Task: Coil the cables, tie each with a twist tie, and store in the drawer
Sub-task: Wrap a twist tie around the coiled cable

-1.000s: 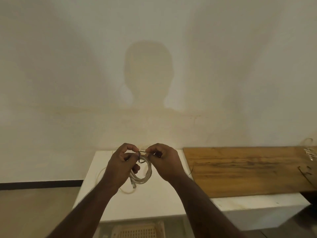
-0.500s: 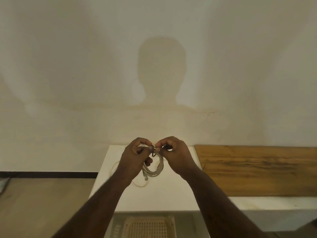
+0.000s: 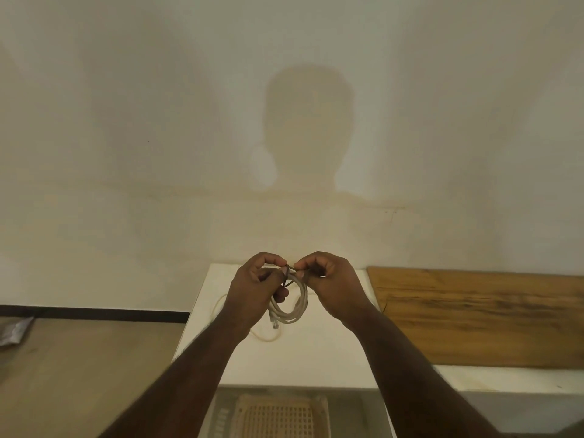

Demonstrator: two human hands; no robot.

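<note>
No text, label or number can be read anywhere.

Both bare forearms reach forward and converge. The left hand (image 3: 252,292) and right hand (image 3: 331,286) are raised side by side, fingers curled, thumb and forefinger tips pinched and nearly meeting.

Single head view, looking forward and slightly down, close over white table (image 3: 316,358), wall (image 3: 284,90) straight ahead

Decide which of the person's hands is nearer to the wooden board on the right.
The right hand is nearer. It pinches the twist tie just left of the wooden board; the left hand, gripping the coiled cable, is farther left, over the white table.
</note>
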